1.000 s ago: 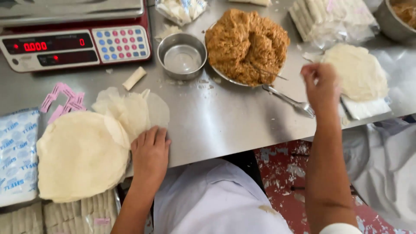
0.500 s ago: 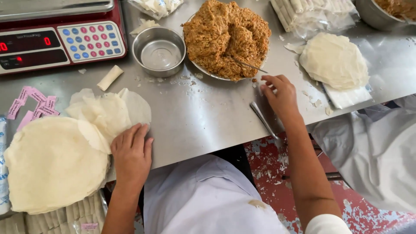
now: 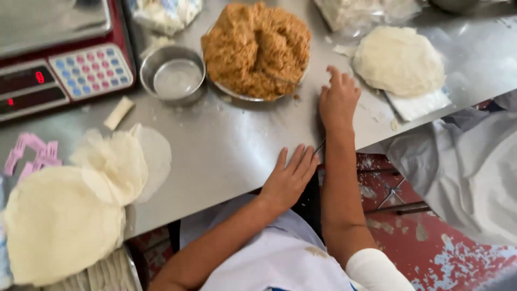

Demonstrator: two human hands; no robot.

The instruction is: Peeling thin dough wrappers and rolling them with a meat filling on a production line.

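Leftward from the wrapper stack (image 3: 59, 221), the left hand (image 3: 291, 178) now lies flat, empty, on the steel table (image 3: 231, 145); right hand (image 3: 338, 99) rests open, empty, above red floor (image 3: 431, 253).

The left hand (image 3: 290, 177) left the stack of thin wrappers (image 3: 116, 161) and moved right, landing flat near the table edge beside the right forearm. The right hand (image 3: 338, 99) drew back from the far wrappers (image 3: 398, 60) to the table beside the filling plate (image 3: 257, 51).
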